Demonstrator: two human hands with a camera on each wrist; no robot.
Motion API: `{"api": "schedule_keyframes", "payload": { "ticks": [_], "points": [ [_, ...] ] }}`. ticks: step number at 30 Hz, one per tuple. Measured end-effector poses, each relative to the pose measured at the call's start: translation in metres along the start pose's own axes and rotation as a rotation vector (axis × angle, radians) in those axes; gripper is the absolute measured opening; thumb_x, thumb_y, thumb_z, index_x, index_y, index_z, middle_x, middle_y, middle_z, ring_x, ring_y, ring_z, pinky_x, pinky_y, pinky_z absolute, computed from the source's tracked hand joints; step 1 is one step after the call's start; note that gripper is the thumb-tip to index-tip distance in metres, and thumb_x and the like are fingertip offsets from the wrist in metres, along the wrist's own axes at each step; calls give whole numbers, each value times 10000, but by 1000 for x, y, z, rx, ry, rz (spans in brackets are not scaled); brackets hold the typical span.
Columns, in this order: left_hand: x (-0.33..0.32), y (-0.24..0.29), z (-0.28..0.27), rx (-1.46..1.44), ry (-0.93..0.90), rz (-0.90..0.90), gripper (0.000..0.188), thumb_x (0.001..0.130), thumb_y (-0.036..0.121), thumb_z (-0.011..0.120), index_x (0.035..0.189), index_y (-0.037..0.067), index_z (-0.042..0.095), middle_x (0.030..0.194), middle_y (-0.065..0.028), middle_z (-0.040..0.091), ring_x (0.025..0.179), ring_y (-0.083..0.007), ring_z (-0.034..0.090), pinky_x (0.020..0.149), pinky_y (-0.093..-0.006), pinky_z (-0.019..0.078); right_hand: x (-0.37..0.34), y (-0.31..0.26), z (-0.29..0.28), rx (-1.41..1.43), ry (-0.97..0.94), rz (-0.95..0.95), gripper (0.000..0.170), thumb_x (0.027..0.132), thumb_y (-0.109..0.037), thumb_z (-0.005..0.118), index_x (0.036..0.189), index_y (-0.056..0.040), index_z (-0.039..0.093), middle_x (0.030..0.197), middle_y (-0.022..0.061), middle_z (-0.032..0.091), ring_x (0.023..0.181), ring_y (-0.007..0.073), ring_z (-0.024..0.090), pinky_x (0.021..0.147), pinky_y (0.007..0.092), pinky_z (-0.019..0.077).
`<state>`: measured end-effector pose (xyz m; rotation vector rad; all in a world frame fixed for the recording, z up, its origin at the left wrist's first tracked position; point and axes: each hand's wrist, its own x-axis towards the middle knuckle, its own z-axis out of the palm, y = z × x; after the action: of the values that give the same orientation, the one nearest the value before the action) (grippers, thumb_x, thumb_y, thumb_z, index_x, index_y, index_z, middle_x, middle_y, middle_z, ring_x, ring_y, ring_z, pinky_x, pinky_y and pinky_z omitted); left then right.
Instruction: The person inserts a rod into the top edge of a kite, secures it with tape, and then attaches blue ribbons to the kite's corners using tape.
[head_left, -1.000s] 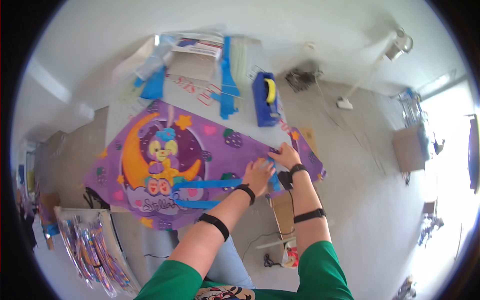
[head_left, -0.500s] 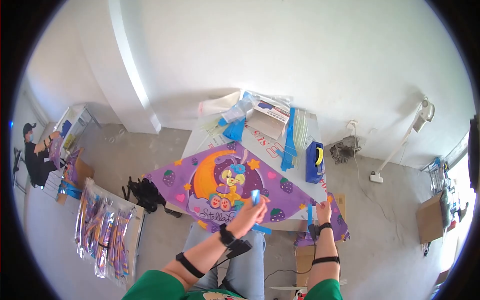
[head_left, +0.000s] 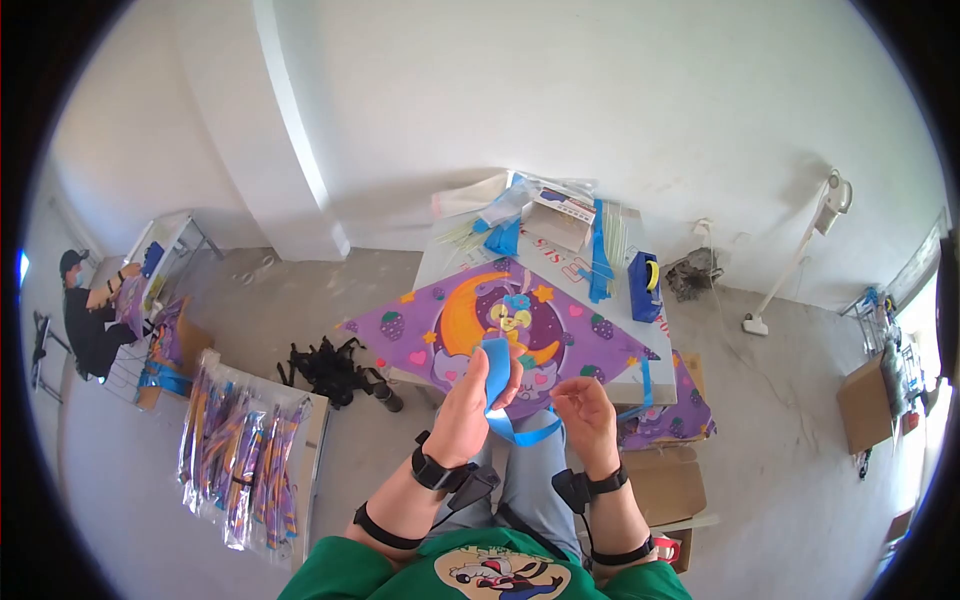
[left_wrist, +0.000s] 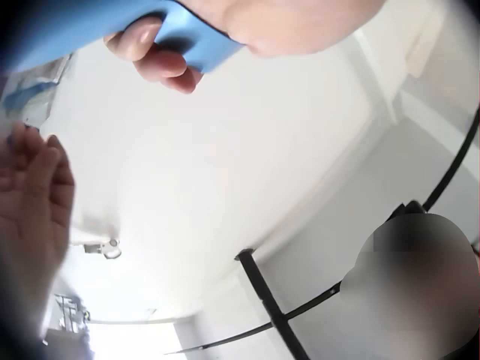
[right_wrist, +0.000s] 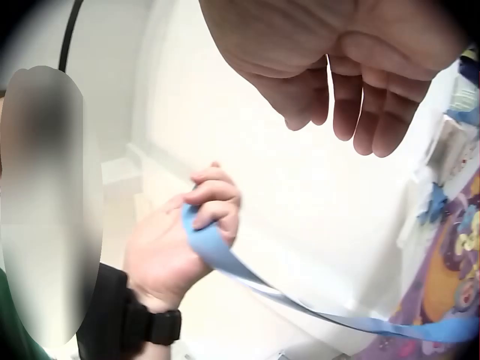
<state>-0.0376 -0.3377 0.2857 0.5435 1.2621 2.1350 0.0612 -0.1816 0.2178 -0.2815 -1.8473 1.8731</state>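
Note:
A purple kite-shaped sheet (head_left: 395, 345) with a moon and rabbit picture lies on the table, its lower part hanging over the near edge. Above its lower part, my left hand (head_left: 470, 405) grips a blue ribbon (head_left: 497, 372); the ribbon loops down and to the right in the head view. In the right wrist view the fingers of my left hand (right_wrist: 180, 244) curl round the ribbon (right_wrist: 232, 266). My right hand (head_left: 590, 425) is raised to the right of it, fingers loosely bent, holding nothing; the right wrist view shows that hand (right_wrist: 337, 67) with its fingers hanging.
On the table (head_left: 440, 240) are a blue tape dispenser (head_left: 643, 290), a box (head_left: 558, 218) and blue strips (head_left: 600, 255). Plastic-wrapped bundles (head_left: 240, 450) lie at left, near a black bag (head_left: 335, 372). Another person (head_left: 90, 320) works at far left. A cardboard box (head_left: 665, 490) stands at right.
My right hand has let go of the sheet's right corner and moved left towards my body. My left hand has moved off the sheet with the blue ribbon and is raised.

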Motion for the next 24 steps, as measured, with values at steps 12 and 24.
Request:
{"api": "schedule_keyframes", "payload": {
  "ticks": [12,24],
  "points": [
    [-46,18,-3,248,114,190,827,911,671,77,1386,84,414,1054,-35,473,950,-134,459,904,-297,348,-10,-73,91,-155,-194,-332,384,773,-176,757,1012,-8,508,883,80,574,748,170,552,666,285,467],
    [-33,8,4,487,69,359,671,973,530,189,1380,41,403,1221,-77,411,1164,-185,401,1029,-323,279,-13,-62,78,218,-3,76,159,878,-115,649,935,-13,542,780,8,586,661,69,527,583,212,436]
  ]
}}
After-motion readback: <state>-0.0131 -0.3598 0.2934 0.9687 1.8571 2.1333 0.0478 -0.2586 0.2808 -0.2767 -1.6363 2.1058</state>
